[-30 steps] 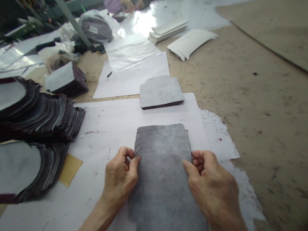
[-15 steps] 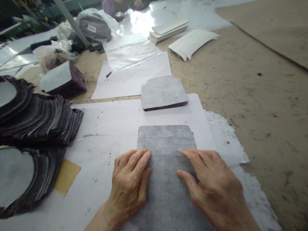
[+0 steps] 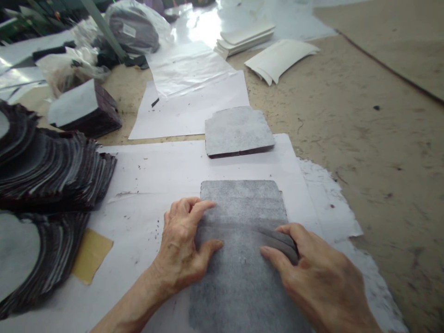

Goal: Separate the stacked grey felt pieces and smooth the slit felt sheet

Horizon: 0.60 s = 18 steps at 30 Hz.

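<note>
A long grey fabric piece [image 3: 239,286] with a fuzzy surface lies lengthwise in front of me on white paper [image 3: 138,259]. My right hand [image 3: 315,268] pinches its right edge between thumb and fingers, and the material there is lifted in a curled fold. At the left edge is my left hand [image 3: 187,236], its thumb and forefinger apart and their tips resting on the fabric. The other left fingers are partly hidden behind the forefinger. Just beyond the piece sits a small stack of pale grey cut pieces [image 3: 239,132] with dark edges.
Tall stacks of dark-edged cut pieces [image 3: 58,166] stand at the left, near a yellow-brown scrap [image 3: 92,254]. Farther back are a block of pieces [image 3: 81,108], a plastic-wrapped bundle [image 3: 133,30] and curved white sheets [image 3: 280,60]. A dark cord-like line [image 3: 388,64] crosses the brown tabletop [image 3: 378,152].
My left thumb and forefinger have spread wider apart. My right hand has lifted the fabric's right edge into a fold. The view has shifted slightly.
</note>
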Available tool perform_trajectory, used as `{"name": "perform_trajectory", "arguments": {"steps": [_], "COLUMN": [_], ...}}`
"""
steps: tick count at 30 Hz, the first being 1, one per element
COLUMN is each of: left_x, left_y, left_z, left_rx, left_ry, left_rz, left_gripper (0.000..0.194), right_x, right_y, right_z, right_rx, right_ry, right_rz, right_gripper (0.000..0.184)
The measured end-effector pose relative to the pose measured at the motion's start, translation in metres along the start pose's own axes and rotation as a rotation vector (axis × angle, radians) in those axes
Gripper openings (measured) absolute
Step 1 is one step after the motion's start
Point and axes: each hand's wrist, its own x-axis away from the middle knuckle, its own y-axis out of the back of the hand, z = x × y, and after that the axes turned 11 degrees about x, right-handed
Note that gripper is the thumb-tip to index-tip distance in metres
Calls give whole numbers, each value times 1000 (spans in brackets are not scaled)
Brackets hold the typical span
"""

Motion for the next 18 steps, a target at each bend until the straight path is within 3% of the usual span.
{"name": "perform_trajectory", "arguments": {"steps": [3, 8, 12, 15, 18], "left_x": [3, 0, -5, -2, 4], "left_y": [-1, 0, 4, 7, 9], "left_z": [0, -5, -5, 0, 6], "left_rx": [-26, 6, 12, 14, 40], "left_ry": [-97, -185, -97, 37, 132], "left_rz": [-14, 112, 111, 71, 41], "left_gripper": [56, 38, 11, 16, 15], "right_x": [5, 13, 16, 15, 13], "right_y": [-3, -7, -8, -6, -3], "right_z": [-1, -3, -2, -3, -5], "right_rx": [-128, -255, -188, -57, -14], "right_ry": [95, 228, 116, -4, -19], "right_rz": [-15, -70, -83, -34, -17], "right_gripper": [8, 10, 7, 11, 18]}}
